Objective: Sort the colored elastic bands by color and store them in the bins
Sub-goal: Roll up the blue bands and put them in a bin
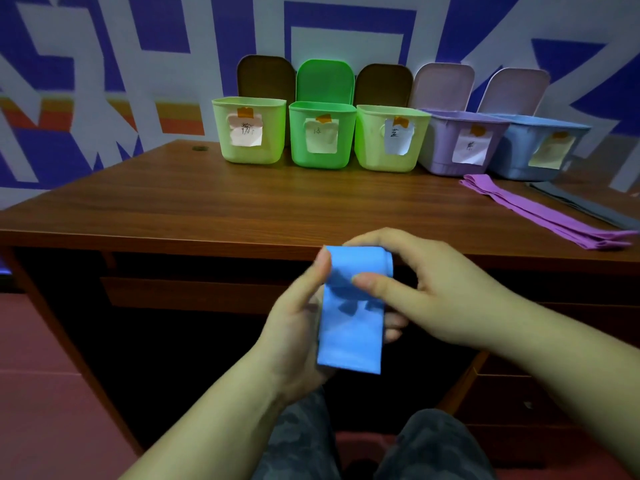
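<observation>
A folded blue elastic band (351, 317) is held in front of the desk's (242, 202) near edge. It is gripped by the left hand (298, 327), fingers curled behind it, and its rolled top is pinched by the right hand (426, 289).

Folded blue elastic band (351, 317) held upright below worktop edge, top partly rolled, five open-lidded labelled bins (322, 135) in a row at worktop rear, purple bands (550, 216) and grey bands (585, 202) lying flat at right
</observation>
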The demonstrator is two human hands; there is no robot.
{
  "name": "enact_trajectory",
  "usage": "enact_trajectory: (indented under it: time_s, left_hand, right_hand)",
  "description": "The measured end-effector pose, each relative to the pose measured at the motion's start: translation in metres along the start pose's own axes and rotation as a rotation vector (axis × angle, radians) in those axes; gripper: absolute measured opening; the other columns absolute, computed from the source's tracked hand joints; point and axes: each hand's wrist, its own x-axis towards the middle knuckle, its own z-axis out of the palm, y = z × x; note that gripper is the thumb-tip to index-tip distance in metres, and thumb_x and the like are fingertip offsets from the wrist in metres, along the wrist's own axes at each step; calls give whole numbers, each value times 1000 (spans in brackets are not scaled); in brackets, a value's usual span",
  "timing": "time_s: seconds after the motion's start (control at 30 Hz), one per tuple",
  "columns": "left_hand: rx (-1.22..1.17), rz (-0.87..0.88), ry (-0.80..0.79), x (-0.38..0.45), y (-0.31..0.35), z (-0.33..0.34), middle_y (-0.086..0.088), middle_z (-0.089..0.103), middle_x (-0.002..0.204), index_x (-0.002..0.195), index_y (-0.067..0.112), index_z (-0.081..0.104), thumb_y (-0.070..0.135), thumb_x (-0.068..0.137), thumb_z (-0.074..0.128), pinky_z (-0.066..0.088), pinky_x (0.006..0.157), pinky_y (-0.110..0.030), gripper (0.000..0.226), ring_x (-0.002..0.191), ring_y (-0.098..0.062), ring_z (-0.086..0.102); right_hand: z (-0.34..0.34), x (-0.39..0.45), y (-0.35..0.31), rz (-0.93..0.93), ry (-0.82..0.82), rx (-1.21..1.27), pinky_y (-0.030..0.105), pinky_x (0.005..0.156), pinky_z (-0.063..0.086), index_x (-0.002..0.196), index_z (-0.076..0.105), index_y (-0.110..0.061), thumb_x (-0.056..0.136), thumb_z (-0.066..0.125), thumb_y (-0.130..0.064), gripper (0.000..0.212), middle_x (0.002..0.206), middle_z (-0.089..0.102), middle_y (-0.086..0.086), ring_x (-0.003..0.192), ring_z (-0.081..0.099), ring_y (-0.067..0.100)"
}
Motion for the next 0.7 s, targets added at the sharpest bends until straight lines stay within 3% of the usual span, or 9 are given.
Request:
enact_trajectory:
  time_s: [0.07,0.17,0.27,0.33,0.4,0.47,0.57,0.7]
  left_hand:
    - [-62,3,3,1,2,-1,-20,68,90,103,2,69,58,52,80,58,65,-35,76,75,-30,68]
    - [-58,9,88,5,1,-2,-20,66,111,106,6,70,49,60,81,57,78,-38,64,98,-31,66]
    - [-49,-52,121,1,4,-7,-19,70,98,94,4,74,30,61,80,58,71,-34,42,82,-28,70]
    - [-77,-73,51,-5,8,-7,-20,70,95,95,0,74,23,49,89,57,70,-33,54,80,-27,70]
    - [-133,-87,35,-5,9,-10,-21,69,97,99,-4,71,16,41,91,58,70,-34,64,81,-28,70]
    - [-201,-97,32,-3,9,-12,-21,68,96,101,-5,69,10,40,91,58,75,-34,66,80,-28,69]
    - [-249,-58,27,-1,4,-9,-21,66,98,105,-5,68,8,53,85,56,80,-34,56,83,-27,68]
    - [-33,73,197,3,-5,5,-19,67,102,109,1,66,25,74,69,56,78,-30,43,85,-22,68]
  right_hand:
    - [5,0,-2,-7,-23,27,24,66,56,115,54,-37,86,62,-35,30,105,61,-14,69,67,2]
    - [7,0,-1,-79,-5,-98,32,78,54,109,51,-46,81,64,-42,32,109,60,-16,93,62,7]
    - [4,1,2,-48,-61,15,26,88,49,106,53,-48,71,70,-48,38,113,61,-22,104,58,-1]
    - [1,0,3,1,-114,102,18,84,49,111,52,-49,68,71,-59,48,117,59,-23,98,60,-5]
    - [0,-2,7,-24,-104,-70,13,88,43,112,48,-55,69,62,-70,48,119,55,-22,100,56,-5]
    - [1,-3,8,-69,-55,-231,16,96,37,119,51,-49,71,49,-68,51,120,56,-21,108,50,-4]
    - [1,-3,8,-112,30,-264,22,98,35,120,55,-38,75,46,-62,52,116,60,-20,109,51,2]
    - [-1,-3,12,-122,99,-320,31,96,40,118,56,-35,75,47,-57,49,112,63,-18,103,55,7]
